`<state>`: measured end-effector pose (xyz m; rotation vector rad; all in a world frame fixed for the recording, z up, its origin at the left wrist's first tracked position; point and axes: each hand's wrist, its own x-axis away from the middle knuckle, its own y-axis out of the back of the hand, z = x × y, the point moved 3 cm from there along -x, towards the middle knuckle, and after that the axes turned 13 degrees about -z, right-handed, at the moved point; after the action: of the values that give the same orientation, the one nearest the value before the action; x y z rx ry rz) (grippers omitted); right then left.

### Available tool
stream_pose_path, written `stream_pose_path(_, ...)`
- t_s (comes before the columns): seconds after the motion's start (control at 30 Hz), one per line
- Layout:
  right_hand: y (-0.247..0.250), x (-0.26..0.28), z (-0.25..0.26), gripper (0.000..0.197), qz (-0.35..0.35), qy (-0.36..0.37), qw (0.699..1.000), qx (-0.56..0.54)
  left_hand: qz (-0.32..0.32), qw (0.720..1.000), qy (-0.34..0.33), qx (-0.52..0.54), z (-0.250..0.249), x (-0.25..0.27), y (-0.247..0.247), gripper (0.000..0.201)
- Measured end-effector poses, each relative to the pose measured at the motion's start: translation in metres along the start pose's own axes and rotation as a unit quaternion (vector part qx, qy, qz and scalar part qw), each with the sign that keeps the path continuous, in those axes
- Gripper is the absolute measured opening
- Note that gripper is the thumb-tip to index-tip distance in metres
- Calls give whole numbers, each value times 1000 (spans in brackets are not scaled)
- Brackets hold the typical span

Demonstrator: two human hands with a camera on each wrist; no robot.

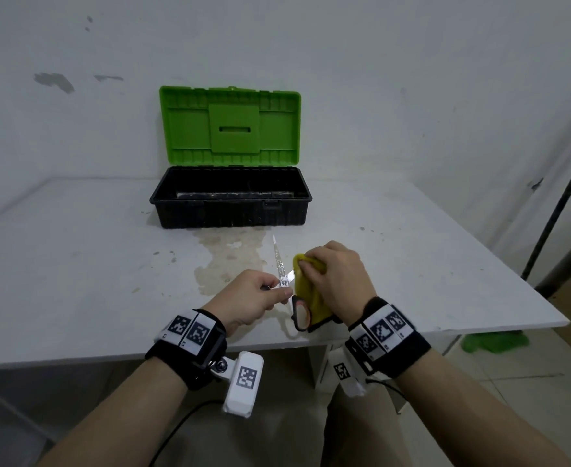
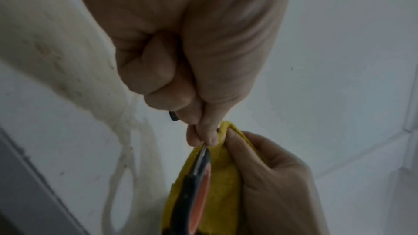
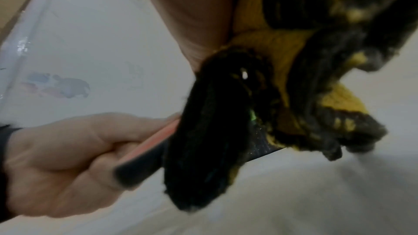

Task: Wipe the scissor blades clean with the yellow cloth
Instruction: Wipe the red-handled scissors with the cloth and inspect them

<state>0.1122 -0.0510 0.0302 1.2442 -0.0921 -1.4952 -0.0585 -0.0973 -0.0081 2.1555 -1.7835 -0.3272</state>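
Observation:
The scissors (image 1: 281,264) are spread open above the white table (image 1: 75,264). One dirty blade points away toward the toolbox. The other blade runs right into the yellow cloth (image 1: 311,298). My left hand (image 1: 286,293) pinches the scissors at the pivot, seen closer in the left wrist view (image 2: 203,140). My right hand (image 1: 306,264) grips the cloth, wrapped round that second blade. A black handle loop with an orange lining (image 1: 300,313) hangs below the cloth. The right wrist view shows this handle (image 3: 144,156), the cloth (image 3: 282,51) with its dark edge, and my left hand (image 3: 56,149).
An open toolbox (image 1: 230,210), black with a raised green lid (image 1: 230,126), stands at the back of the table. A pale wet stain (image 1: 230,257) spreads in front of it. A green rag (image 1: 493,343) lies on the floor at the right, beside a dark pole (image 1: 560,203).

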Motion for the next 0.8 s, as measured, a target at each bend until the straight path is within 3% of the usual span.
stream_pose_path(0.13,12,-19,-17,22,-31,-61,998,14,0,1000,25,-5,6,1,4,25)
stream_pose_path(0.23,18,-12,-9,21,-48,-26,998,-13,-11,999,39,7,6,-1,7,23)
stream_pose_path(0.33,4,8,11,19,0,16,999,-28,-9,999,31,14,3,-4,6,24)
stream_pose_path(0.53,-9,12,9,20,11,15,999,-29,-5,1000,5,-6,-2,-1,1,25)
stream_pose_path(0.73,9,-18,-19,22,-32,-73,997,5,4,1000,13,-22,3,1,4,23)
stream_pose_path(0.8,17,-19,-20,20,-55,-63,996,-8,6,1000,26,-10,3,1,5,23)
